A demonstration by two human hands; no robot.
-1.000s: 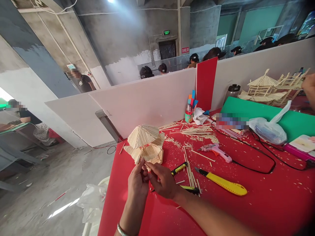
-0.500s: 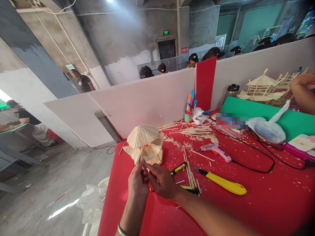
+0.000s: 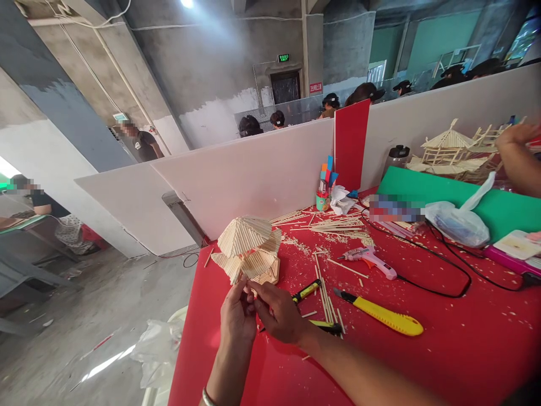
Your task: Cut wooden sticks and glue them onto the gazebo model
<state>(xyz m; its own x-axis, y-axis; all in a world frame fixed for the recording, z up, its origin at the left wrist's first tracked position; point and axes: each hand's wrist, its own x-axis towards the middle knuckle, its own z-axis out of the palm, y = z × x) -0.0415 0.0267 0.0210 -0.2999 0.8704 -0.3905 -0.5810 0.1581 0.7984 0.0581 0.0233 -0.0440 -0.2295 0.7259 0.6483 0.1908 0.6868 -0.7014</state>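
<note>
A small pavilion model (image 3: pixel 245 239) built of thin wooden sticks, with two tiers of roof, stands near the left edge of the red table (image 3: pixel 380 361). Just in front of its lower roof, my left hand (image 3: pixel 239 316) is closed with thumb and fingers pinched. My right hand (image 3: pixel 276 313) is closed too, its fingertips meeting the left ones. Whatever lies between the fingertips is too small and hidden to make out. A black-and-yellow tool (image 3: pixel 307 290) lies beyond my right hand, and another yellow-and-black handle (image 3: pixel 327 326) lies partly behind it.
A yellow utility knife (image 3: pixel 389 316) and a pink glue gun (image 3: pixel 372 261) with a black cord lie to the right. Loose sticks (image 3: pixel 338 224) and shavings are strewn behind. A white partition (image 3: pixel 262 175) borders the back. A co-worker's arm (image 3: pixel 522 158) shows at the far right.
My hands stay almost in place, fingertips still together in front of the model. The co-worker's hand at the far right has shifted slightly.
</note>
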